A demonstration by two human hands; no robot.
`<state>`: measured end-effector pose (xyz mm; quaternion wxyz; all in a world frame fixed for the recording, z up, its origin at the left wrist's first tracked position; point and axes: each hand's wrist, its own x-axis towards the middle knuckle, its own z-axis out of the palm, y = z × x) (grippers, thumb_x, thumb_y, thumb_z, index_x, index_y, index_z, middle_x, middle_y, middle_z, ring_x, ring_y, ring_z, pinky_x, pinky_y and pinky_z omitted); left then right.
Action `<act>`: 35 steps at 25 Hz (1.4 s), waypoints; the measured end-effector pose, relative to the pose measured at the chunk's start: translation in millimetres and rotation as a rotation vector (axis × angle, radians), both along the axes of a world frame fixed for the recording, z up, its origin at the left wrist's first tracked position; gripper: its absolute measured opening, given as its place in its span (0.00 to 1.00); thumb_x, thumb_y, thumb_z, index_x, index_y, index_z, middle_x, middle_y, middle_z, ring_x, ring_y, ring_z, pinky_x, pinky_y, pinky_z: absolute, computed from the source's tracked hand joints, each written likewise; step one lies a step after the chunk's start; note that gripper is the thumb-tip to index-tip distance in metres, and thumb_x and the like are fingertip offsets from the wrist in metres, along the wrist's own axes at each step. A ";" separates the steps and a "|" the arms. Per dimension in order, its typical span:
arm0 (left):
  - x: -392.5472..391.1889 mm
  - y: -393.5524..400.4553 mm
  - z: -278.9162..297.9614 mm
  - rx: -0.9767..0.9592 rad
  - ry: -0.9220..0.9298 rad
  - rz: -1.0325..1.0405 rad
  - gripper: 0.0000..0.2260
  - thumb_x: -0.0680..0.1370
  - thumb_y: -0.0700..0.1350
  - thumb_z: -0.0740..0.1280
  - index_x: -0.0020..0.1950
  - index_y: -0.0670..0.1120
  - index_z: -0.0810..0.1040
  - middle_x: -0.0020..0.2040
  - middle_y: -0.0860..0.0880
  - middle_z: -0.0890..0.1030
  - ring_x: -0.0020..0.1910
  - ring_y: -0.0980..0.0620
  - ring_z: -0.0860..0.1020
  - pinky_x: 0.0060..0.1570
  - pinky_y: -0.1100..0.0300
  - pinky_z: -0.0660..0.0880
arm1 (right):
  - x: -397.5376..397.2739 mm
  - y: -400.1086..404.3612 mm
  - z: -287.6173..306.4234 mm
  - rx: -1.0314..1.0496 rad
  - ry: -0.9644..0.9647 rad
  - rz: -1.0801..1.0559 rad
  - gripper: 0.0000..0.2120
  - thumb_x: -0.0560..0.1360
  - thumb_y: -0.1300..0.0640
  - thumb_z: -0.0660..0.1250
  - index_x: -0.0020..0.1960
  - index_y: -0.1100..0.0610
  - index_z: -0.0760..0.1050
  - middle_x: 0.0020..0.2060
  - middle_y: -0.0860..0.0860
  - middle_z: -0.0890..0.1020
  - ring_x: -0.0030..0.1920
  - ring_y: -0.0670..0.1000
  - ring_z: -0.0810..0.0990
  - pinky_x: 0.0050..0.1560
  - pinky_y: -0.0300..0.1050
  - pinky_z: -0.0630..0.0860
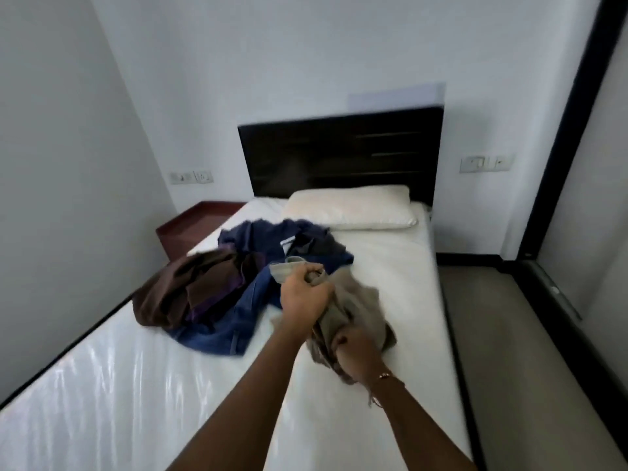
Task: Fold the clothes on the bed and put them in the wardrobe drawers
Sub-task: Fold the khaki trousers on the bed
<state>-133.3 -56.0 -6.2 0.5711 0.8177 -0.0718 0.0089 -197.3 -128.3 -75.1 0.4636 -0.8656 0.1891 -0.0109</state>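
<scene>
Gripping a crumpled khaki-grey cloth garment (343,300) with both hands, I see from the head view that my left hand (304,294) has its fingers curled tight round a bunched upper end, a paler hem or waistband sticking out just beyond the knuckles. My right hand (353,351) is closed round the lower folds nearer to me, a thin bracelet (384,375) at its wrist. The garment is blurred, rumpled and hangs loosely between the two grips; I cannot tell what kind of clothing it is. It sits over the white mattress of the bed (390,266), its far edge against the sheet.

Just left of my left-hand grip lies a blue denim piece (231,321), spread flat and touching the khaki cloth. Further left, a dark brown fabric heap with a purple strip (183,290) overlaps the denim. Beyond the grip, a navy blue garment with a white label (272,239) is piled, with something darker on top of it. Past that pile, a cream pillow (353,207) rests against the black wooden headboard (339,151). A reddish-brown side table (190,229) stands well off to the left, by the wall. To the right of my hands, a bare stretch of sheet runs to the bed's edge, then grey floor (503,334).
</scene>
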 end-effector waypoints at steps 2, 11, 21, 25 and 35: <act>-18.0 -36.3 103.6 0.068 -0.198 -0.100 0.12 0.70 0.42 0.71 0.52 0.51 0.79 0.46 0.55 0.77 0.51 0.51 0.77 0.52 0.60 0.73 | -1.9 -34.9 83.6 0.113 -0.203 -0.219 0.11 0.75 0.65 0.57 0.37 0.55 0.74 0.44 0.61 0.81 0.45 0.60 0.80 0.47 0.52 0.78; -180.4 -69.2 513.2 0.004 -0.763 -0.378 0.12 0.56 0.41 0.62 0.35 0.55 0.75 0.37 0.58 0.77 0.39 0.56 0.75 0.41 0.60 0.74 | -101.0 -127.1 465.2 -0.071 -0.945 -0.345 0.22 0.69 0.62 0.65 0.63 0.58 0.69 0.60 0.57 0.71 0.59 0.55 0.71 0.64 0.48 0.66; -251.9 -18.6 625.1 -0.168 -0.826 -0.461 0.11 0.59 0.36 0.60 0.37 0.48 0.74 0.34 0.53 0.75 0.30 0.58 0.72 0.30 0.67 0.71 | -171.8 -148.8 596.4 0.368 -1.026 -0.199 0.47 0.65 0.54 0.77 0.74 0.56 0.52 0.68 0.56 0.66 0.66 0.53 0.69 0.60 0.43 0.72; -253.5 16.7 607.7 -0.559 -0.446 -0.555 0.11 0.74 0.47 0.61 0.51 0.42 0.76 0.37 0.45 0.79 0.36 0.50 0.78 0.38 0.62 0.75 | -178.2 -115.3 608.0 0.433 -0.904 0.183 0.06 0.76 0.65 0.64 0.49 0.56 0.76 0.42 0.50 0.81 0.42 0.48 0.78 0.43 0.40 0.75; -225.1 35.3 497.4 -0.431 -0.234 -0.468 0.22 0.83 0.52 0.47 0.49 0.42 0.77 0.37 0.49 0.84 0.39 0.58 0.82 0.39 0.67 0.77 | -147.5 -18.5 594.3 0.378 -0.700 0.315 0.15 0.79 0.56 0.55 0.36 0.50 0.72 0.34 0.48 0.77 0.35 0.47 0.73 0.36 0.40 0.69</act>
